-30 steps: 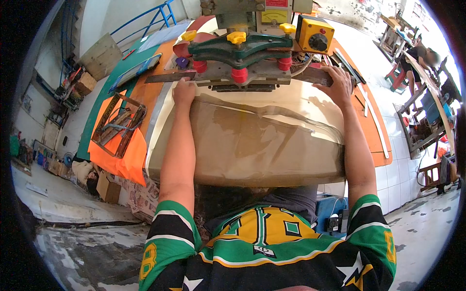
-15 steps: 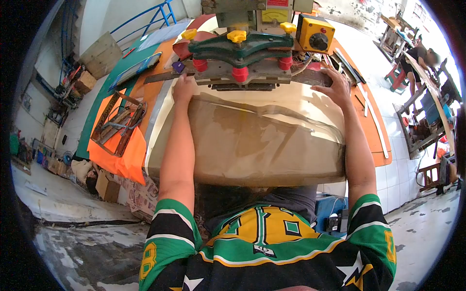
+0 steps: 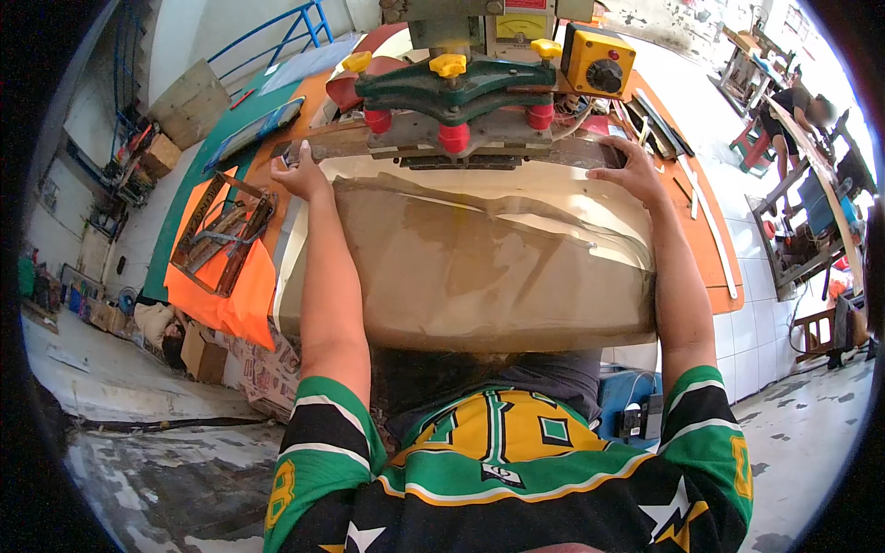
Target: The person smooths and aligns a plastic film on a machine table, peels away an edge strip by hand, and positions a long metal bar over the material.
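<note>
A long, dark flat plate lies crosswise beneath the head of a green press with yellow knobs and red cushions. My left hand is at the plate's left end, thumb on top and fingers curled around the edge. At the other end, my right hand holds the plate between thumb and fingers, in a wide curve. In front of the press, a brownish see-through sheet hangs over the near edge of the work surface, between my forearms.
A yellow control box with a black dial stands beside the press. On the left, a rusty metal frame rests on orange sheet material. Strips lie at right. Another person sits at a bench farther right.
My left hand has moved left, from beside the press head to the plate's outer end. The small purple item near it no longer shows. My right hand has hardly moved.
</note>
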### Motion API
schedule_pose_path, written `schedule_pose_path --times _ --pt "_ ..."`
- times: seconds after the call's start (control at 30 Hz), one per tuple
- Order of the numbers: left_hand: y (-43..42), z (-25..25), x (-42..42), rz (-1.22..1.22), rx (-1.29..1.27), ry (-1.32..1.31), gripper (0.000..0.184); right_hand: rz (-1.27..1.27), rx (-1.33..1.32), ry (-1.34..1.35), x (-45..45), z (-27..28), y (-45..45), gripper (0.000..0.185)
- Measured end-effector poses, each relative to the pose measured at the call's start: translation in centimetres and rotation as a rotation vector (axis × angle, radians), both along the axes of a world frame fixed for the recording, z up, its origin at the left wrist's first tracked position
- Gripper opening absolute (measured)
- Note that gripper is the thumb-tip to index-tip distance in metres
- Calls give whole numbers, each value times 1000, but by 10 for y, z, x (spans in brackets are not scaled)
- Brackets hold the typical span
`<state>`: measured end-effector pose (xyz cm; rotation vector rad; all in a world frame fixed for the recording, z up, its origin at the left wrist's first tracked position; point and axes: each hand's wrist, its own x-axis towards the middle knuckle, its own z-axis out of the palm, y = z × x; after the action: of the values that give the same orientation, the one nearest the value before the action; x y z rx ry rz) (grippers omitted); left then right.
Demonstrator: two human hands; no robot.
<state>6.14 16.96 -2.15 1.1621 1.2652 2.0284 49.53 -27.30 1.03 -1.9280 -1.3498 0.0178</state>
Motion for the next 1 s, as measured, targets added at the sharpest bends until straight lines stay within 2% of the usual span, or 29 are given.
schedule_pose_path --times 0.1,0.17,0.2,0.27,0.47,0.6,0.67,0.77,0.9,0.97,1.0 --pt "-17 15 -6 -36 -32 13 62 16 21 -4 4 -2 1 68" --pt "1 4 -15 -316 -61 -400 46 11 14 -18 3 0 0 68" --pt "5 2 -17 -318 -62 -399 46 8 12 -22 2 1 -1 68" --pt "12 -4 -21 -492 -79 -604 27 14 2 -29 -1 4 -1 68" --pt "-7 10 -18 -610 -156 -579 19 -63 -32 -191 -23 16 -5 71" --pt "16 -9 -20 -640 -152 -527 20 -73 -57 -237 -22 9 -3 73" --pt "20 -14 -20 -456 -227 -356 22 26 -31 -219 -10 -5 2 73" --pt "39 -26 -21 -324 -296 -304 22 47 -153 -203 -24 10 -2 76" --pt "57 -38 -26 -198 -230 -119 24 128 -269 -116 -44 29 -4 73" --pt "22 -12 -17 19 -186 -238 34 234 -270 -111 -46 29 -2 70" --pt "7 -1 -15 20 -186 -238 34 235 -270 -111 -49 33 -2 70"
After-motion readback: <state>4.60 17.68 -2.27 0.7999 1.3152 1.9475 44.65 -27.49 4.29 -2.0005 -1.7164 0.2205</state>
